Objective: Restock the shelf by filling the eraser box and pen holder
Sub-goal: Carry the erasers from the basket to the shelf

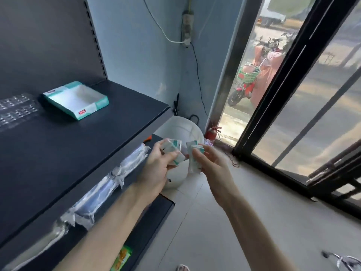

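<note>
I see a teal-and-white eraser box (77,99) with a small red label at ten o'clock on my dark grey shelf (82,141); the erasers (172,151) are white with teal bands.

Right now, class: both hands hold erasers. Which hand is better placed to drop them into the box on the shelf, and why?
Probably the left hand: it is on the shelf side, nearer the open eraser box. The right hand would cross over it.

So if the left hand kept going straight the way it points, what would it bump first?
Probably the white bucket on the floor beyond the left hand, though depth is unclear.
</note>
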`<state>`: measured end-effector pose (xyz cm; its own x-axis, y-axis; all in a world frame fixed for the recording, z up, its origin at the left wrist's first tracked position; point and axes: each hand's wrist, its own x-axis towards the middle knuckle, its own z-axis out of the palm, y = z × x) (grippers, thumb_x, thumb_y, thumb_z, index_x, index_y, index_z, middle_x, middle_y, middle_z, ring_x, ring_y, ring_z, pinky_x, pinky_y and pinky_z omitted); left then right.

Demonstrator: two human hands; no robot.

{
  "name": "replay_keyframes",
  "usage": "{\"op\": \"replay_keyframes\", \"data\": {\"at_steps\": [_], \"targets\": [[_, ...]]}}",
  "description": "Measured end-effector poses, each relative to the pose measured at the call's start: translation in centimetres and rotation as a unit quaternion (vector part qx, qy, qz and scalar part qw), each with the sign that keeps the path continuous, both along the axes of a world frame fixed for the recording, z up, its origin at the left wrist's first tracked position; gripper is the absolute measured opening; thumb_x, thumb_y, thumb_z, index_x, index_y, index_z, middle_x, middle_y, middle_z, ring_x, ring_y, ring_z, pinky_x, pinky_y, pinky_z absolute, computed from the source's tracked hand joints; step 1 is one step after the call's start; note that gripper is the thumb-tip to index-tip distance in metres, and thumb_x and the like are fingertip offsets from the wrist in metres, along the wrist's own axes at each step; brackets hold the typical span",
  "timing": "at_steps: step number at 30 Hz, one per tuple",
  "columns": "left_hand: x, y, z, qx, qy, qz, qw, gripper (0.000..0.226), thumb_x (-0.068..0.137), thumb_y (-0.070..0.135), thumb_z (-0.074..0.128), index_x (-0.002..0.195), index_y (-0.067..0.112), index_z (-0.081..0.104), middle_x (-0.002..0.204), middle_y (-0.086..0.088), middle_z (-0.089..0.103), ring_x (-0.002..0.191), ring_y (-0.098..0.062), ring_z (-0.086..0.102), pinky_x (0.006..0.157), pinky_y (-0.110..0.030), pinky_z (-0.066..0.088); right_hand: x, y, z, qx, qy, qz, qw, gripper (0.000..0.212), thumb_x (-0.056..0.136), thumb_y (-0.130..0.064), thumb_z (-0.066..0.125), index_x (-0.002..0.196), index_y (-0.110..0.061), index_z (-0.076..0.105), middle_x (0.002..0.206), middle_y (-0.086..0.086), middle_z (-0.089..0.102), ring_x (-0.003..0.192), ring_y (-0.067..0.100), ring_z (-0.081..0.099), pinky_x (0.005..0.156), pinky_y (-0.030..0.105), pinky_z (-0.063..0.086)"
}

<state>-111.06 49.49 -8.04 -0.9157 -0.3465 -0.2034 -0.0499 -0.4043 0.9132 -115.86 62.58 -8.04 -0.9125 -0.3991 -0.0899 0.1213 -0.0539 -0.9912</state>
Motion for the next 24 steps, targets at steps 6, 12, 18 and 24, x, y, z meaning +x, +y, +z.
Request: {"op": "replay_keyframes", "data": {"at_steps": [6,12,18,24], "targets": [[-3.9,-4.4,-0.2,-0.029,-0.011,0.183,0.983,0.036,0.081,0.003,0.068,0.112,0.011,0.051,0.105,-0.004,0.068,0.093,-0.012,0.066,0.077,-0.023,0.052,-7.5,-6.6,0.3,-0.004,-0.018,0.095,0.995,0.030,0.087,-0.024,0.063,0.112,-0.009,0.056,0.100,0.009,0.071,0.091,0.024,0.065,0.088,0.046,0.049],[-7.3,-10.7,-0.7,-0.145,-0.027,0.321,0.935,0.020,0.081,0.011,0.072,0.100,0.015,0.066,0.093,0.003,0.072,0.083,-0.003,0.067,0.071,-0.012,0.050,-13.3,-15.1,0.0,0.033,0.052,0.181,0.982,0.027,0.085,-0.030,0.066,0.106,-0.013,0.061,0.093,0.003,0.071,0.080,0.010,0.064,0.073,0.026,0.051],[-9.0,-16.1,-1.7,-0.268,-0.096,0.394,0.874,0.011,0.083,0.021,0.072,0.090,0.028,0.069,0.091,-0.001,0.072,0.087,-0.015,0.068,0.081,-0.030,0.053,-16.9,-22.8,-0.8,0.098,0.132,0.219,0.962,0.027,0.083,-0.036,0.068,0.101,-0.018,0.061,0.089,-0.011,0.066,0.076,-0.004,0.061,0.066,0.012,0.045],[-10.0,-18.0,-2.2,-0.351,-0.191,0.434,0.807,0.014,0.082,0.027,0.071,0.090,0.016,0.071,0.086,0.000,0.068,0.080,-0.012,0.063,0.067,-0.021,0.047,-18.5,-27.3,-1.2,0.119,0.160,0.283,0.938,0.025,0.081,-0.038,0.070,0.090,-0.018,0.059,0.081,-0.011,0.064,0.072,0.000,0.059,0.062,0.012,0.043]]}}
